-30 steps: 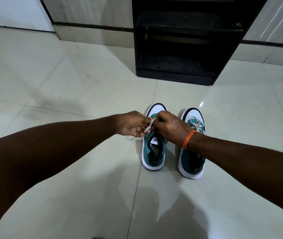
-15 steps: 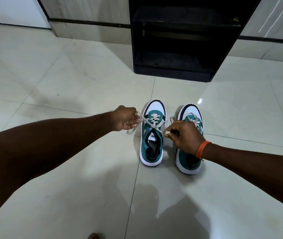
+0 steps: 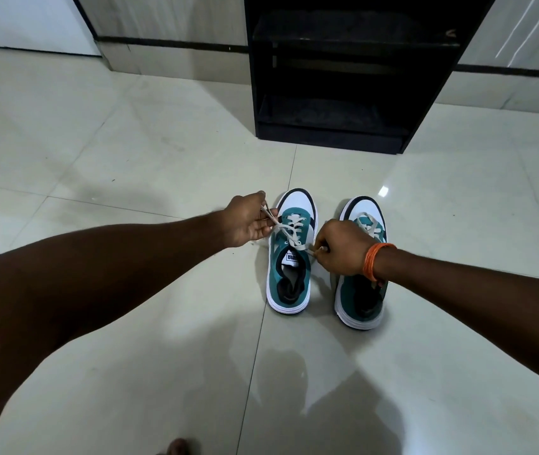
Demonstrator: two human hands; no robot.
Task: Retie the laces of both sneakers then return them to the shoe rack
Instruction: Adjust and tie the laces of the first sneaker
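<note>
At the bottom edge a toe (image 3: 177, 446) pokes in, cut off by the frame. Both forearms reach forward over bare floor (image 3: 130, 372) tile, with plenty of open room on either side. The left sneaker (image 3: 291, 274) and right sneaker (image 3: 361, 297) stand side by side on the floor, close but apart, toes pointing away. The right hand (image 3: 340, 247) covers the middle of the right sneaker, so most of its lacing is hidden; an orange band (image 3: 376, 259) circles that wrist. Its grip is pinched on one end of the left sneaker's laces (image 3: 289, 231), pulled toward the near right. The left hand (image 3: 246, 221), just left of the toe, has its grip closed on the other lace end, drawn out left. Beyond, well apart from the sneakers, the black shoe rack (image 3: 337, 139) stands against the wall; its dark shelves appear bare, and its top is cut off.
</note>
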